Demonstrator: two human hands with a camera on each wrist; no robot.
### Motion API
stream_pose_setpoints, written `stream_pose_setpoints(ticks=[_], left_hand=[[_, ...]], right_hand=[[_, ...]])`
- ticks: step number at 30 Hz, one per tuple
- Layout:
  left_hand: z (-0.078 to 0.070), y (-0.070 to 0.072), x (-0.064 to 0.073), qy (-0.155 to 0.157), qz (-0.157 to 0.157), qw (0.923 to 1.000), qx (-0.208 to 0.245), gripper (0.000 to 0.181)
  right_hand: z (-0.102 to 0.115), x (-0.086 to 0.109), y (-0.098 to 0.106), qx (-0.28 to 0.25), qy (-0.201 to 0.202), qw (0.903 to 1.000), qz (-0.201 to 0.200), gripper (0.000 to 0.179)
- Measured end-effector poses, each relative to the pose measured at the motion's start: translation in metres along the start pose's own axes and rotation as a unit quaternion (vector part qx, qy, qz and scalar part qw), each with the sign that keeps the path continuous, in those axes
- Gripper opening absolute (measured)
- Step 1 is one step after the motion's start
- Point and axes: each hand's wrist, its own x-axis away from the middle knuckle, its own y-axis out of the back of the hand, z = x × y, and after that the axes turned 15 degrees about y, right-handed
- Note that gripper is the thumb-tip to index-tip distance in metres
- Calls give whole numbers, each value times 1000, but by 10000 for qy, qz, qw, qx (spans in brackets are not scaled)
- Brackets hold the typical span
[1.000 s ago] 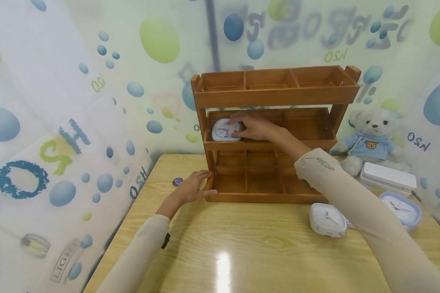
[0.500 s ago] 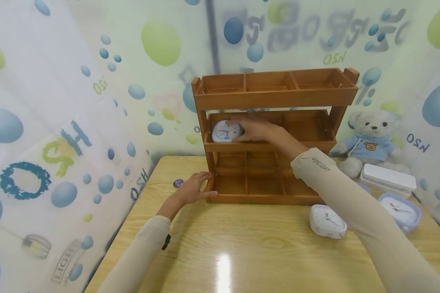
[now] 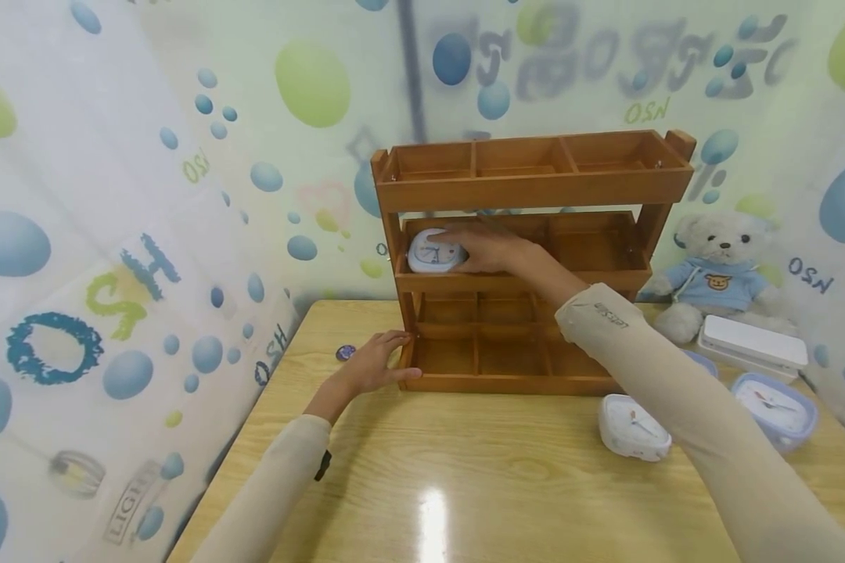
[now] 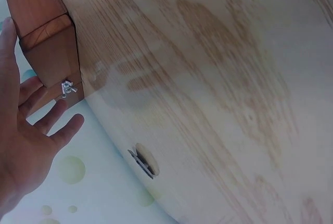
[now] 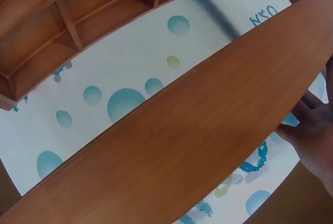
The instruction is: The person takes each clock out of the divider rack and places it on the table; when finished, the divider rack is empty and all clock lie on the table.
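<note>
A pale-blue alarm clock (image 3: 435, 252) sits face outward in the left compartment of the middle tier of a brown wooden rack (image 3: 528, 283). My right hand (image 3: 491, 247) holds it by its right side, with thumb low and fingers above. The right wrist view shows that hand (image 5: 312, 125) partly, beyond a wooden board; the clock is hidden there. My left hand (image 3: 372, 364) rests against the rack's lower left side, thumb near the front edge. In the left wrist view its fingers (image 4: 67, 130) are spread and fairly straight beside the wood and a wing nut (image 4: 67, 88).
On the right of the table (image 3: 507, 461) stand a white alarm clock (image 3: 634, 428) and a lavender one (image 3: 774, 407). Behind them are a white box (image 3: 752, 342) and a teddy bear (image 3: 721, 270) in a blue hoodie. A small purple disc (image 3: 345, 353) lies left of the rack.
My right thumb and fingers have shifted slightly right and down, toward the clock's right edge. The clock stays in its compartment. My left hand keeps its place on the rack.
</note>
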Motion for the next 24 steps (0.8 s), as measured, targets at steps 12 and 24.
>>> stream_pose_setpoints(ticks=[12, 24], left_hand=[[0, 0, 1, 33, -2, 10000, 47, 90], [1, -2, 1, -8, -81, 10000, 54, 89]], right_hand=[[-1, -2, 3, -61, 153, 9998, 127, 84], [-3, 2, 0, -487, 149, 9986, -122, 82]])
